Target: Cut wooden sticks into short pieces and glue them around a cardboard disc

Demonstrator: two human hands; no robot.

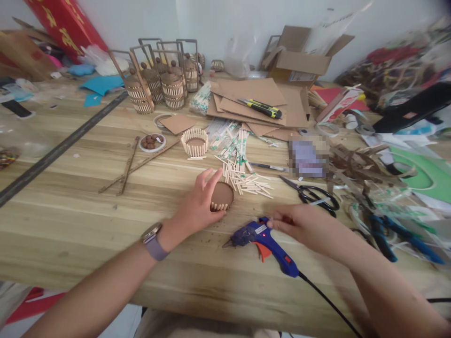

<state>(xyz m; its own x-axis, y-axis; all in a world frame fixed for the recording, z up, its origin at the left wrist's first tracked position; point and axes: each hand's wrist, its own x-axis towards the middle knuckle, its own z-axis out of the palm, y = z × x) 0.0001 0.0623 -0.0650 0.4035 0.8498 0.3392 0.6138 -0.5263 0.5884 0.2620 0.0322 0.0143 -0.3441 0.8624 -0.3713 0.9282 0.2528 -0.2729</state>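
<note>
My left hand (199, 204), wearing a watch, curves around the left side of a round brown cardboard base (224, 192). Its thumb is at the near edge, and the raised fingers partly hide the base. A few short wooden sticks (219, 206) stand along the base's near rim. To the right, a blue hot glue gun (252, 234) with an orange trigger lies on its side, nozzle to the left, a red light showing. My right hand (291, 223) pinches its rear end with closed fingertips. Loose cut sticks (246, 180) are piled just beyond the base.
Behind stand a small stick-walled cup (195, 143), a bowl of brown balls (152, 142) and several finished lidded baskets (172, 91). Scissors (313, 195) and blue-handled pliers (394, 234) lie right. A utility knife (262, 108) rests on cardboard sheets (239, 94). The gun's cord (327, 300) runs toward me.
</note>
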